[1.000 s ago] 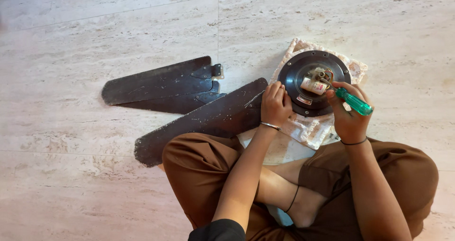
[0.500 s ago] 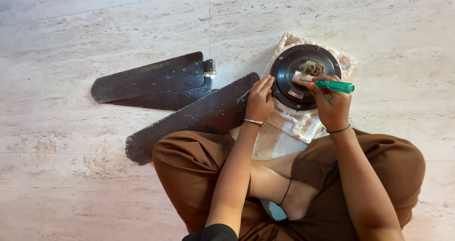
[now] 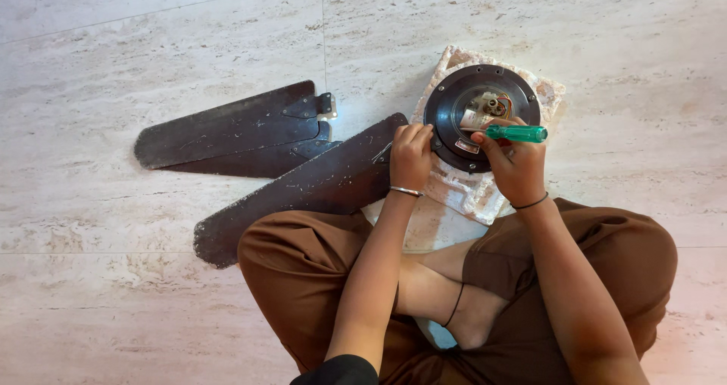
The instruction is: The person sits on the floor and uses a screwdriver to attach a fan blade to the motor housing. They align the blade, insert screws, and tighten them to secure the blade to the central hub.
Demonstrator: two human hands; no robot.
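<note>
While the person sits cross-legged on the pale stone floor (image 3: 113, 294), a round dark fan motor (image 3: 454, 105) lies on a white foam pad (image 3: 462, 192) just ahead of both hands. The right hand (image 3: 516, 169) grips a green-handled screwdriver (image 3: 517, 134), its long axis running crosswise over the motor's near edge. The left hand (image 3: 410, 156), fingers curled, rests on the motor's left rim, where a dark fan blade (image 3: 303, 192) meets it.
</note>
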